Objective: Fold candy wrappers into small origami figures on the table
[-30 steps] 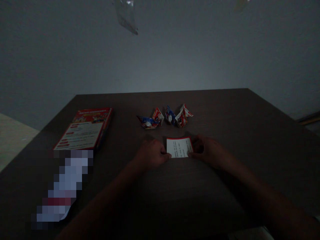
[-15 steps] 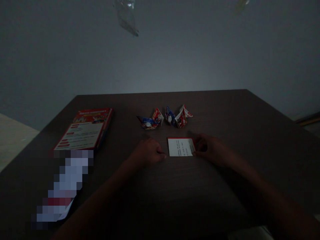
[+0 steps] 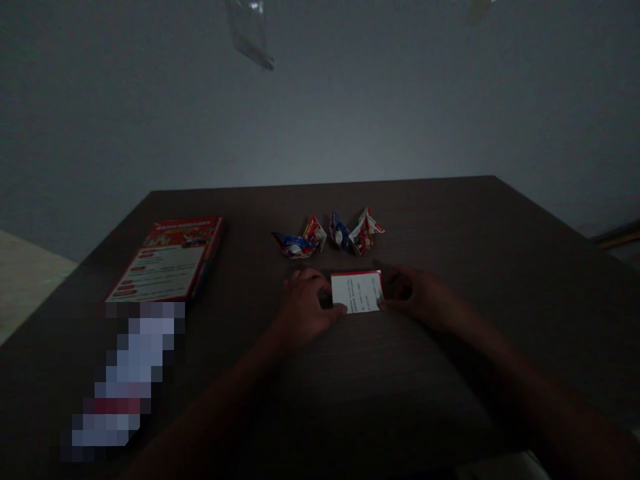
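Note:
A small folded sheet of printed paper (image 3: 356,292), white with a red far edge, rests on the dark table between my hands. My left hand (image 3: 307,305) grips its left side, thumb on the near left corner and fingers curled beyond. At the right edge, my right hand (image 3: 423,298) pinches the paper between thumb and fingers. Just beyond stand two pointed folded-paper shapes in red, blue and white: a left one (image 3: 301,241) and a right one (image 3: 364,235). The dim light hides the fingertips' finer detail.
On the left of the wood-grain table (image 3: 440,213) lies a stack of red-and-white printed leaflets (image 3: 163,267). Nearer me is a pixelated flat object (image 3: 133,367). Behind the table rises a grey wall (image 3: 375,100) with a clear plastic piece (image 3: 253,33) on it.
My left hand has moved right and up to the paper and taken hold of its left side. The paper has shifted slightly left, its print now facing another way.

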`<state>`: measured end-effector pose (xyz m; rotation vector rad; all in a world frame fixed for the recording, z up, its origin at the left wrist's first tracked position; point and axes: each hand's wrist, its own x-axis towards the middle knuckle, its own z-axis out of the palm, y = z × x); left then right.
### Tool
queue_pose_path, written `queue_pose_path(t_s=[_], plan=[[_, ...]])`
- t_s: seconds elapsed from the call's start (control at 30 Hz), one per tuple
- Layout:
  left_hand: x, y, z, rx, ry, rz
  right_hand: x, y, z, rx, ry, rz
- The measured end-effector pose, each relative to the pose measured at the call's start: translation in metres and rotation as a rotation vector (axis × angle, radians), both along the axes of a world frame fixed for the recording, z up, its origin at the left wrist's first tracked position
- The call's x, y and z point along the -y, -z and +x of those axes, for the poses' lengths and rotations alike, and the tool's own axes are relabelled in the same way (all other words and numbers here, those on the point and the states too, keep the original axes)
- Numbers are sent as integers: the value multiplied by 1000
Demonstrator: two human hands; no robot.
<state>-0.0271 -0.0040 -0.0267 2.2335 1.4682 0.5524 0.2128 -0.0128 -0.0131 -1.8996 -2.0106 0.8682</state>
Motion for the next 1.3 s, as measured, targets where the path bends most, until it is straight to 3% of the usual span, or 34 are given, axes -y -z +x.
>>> queue_pose_path(t_s=[0.33, 0.57, 0.7, 0.87, 1.0, 1.13, 1.3], plan=[[-1, -2, -1, -4, 194, -50, -5, 6, 10, 229, -15, 128], [1, -1, -1, 49, 115, -13, 0, 0, -3, -60, -89, 354], [5, -4, -4, 106, 210, 38, 2, -1, -7, -153, -283, 464], [3, -10, -14, 212, 325, -89, 1, -1, -5, -225, -370, 443], [2, -13, -13, 215, 293, -154, 2, 0, -8, -297, -361, 497], [5, -12, -3, 323, 143, -277, 0, 2, -15, -400, -186, 535], [8, -10, 4, 539, -52, -255, -4, 6, -26, -631, -57, 346]])
